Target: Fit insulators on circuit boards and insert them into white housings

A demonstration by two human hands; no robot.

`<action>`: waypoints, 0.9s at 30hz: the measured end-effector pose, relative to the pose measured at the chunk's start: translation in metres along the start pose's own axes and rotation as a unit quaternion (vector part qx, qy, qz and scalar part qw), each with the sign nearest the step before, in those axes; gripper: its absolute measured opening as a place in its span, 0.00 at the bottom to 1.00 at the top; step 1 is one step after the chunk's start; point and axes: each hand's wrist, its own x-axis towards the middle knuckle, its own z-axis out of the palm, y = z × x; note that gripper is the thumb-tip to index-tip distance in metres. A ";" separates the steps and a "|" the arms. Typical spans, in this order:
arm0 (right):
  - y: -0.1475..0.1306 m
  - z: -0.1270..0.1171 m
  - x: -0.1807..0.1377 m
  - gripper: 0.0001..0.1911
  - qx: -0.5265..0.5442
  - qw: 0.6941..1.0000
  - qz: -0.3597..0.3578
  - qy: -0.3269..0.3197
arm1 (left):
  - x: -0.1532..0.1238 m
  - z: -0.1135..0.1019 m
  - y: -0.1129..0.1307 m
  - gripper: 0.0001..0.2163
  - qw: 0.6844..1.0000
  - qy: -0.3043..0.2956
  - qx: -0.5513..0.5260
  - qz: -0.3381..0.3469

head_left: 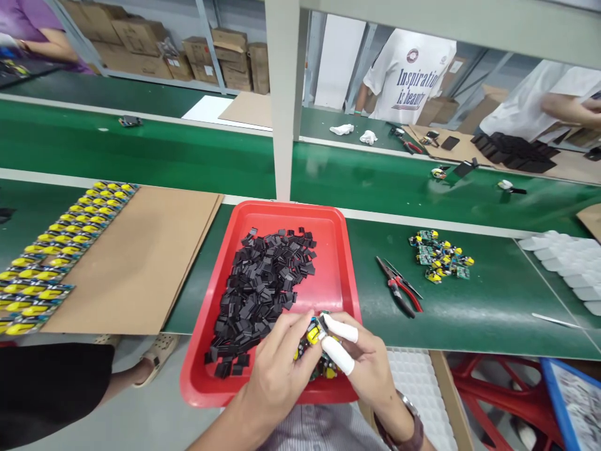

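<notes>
Now a circuit board (314, 332), probably light, stiff and fragile, is pinched by left hand (279, 363) and right hand (370, 362) above the tray (328, 269)'s near-right corner, best held by its edges.

Head-worn cam looks fwd & down from just behind the surface's (493, 307) near edge, w/ L hand (277, 363) & R hand (370, 360) close, low & approx. mid-frame. Wide view, sloping slightly down to the rt., runs past the far edge over a green strip (211, 150) to shelving (209, 44) well beyond.
</notes>
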 end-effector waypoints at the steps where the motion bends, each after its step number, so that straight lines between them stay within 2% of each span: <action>1: 0.000 0.000 0.001 0.17 -0.004 1.000 -0.011 0.000 | -0.001 0.000 0.000 0.19 1.000 -0.001 0.005 0.000; 3: -0.001 -0.002 0.004 0.18 -0.018 0.999 -0.031 -0.006 | -0.001 -0.001 0.000 0.18 1.000 -0.003 0.009 -0.002; 8: -0.007 -0.004 0.009 0.23 -0.070 0.994 -0.040 -0.073 | -0.001 -0.005 0.002 0.19 1.000 -0.002 0.016 0.008; 13: -0.011 -0.003 0.008 0.24 -0.101 0.988 -0.095 -0.065 | 0.003 -0.004 0.004 0.19 0.999 0.000 0.036 0.028; 18: -0.013 -0.007 0.009 0.27 -0.094 0.984 -0.115 -0.094 | 0.008 -0.006 0.009 0.20 0.998 -0.017 0.039 0.046; 21: -0.016 -0.002 0.009 0.27 -0.070 0.992 -0.096 -0.037 | 0.006 -0.007 0.007 0.16 0.997 -0.019 0.058 0.041; 23: -0.018 0.004 0.008 0.23 -0.071 0.993 -0.099 0.006 | 0.005 -0.004 0.002 0.15 0.995 -0.010 0.076 0.065; 25: -0.017 0.007 0.010 0.20 -0.093 0.989 -0.114 0.017 | 0.006 0.004 -0.005 0.17 0.991 0.001 0.087 0.102; 27: -0.014 -0.001 0.014 0.18 -0.118 0.985 -0.128 0.021 | 0.011 0.013 -0.011 0.19 0.987 -0.008 0.096 0.126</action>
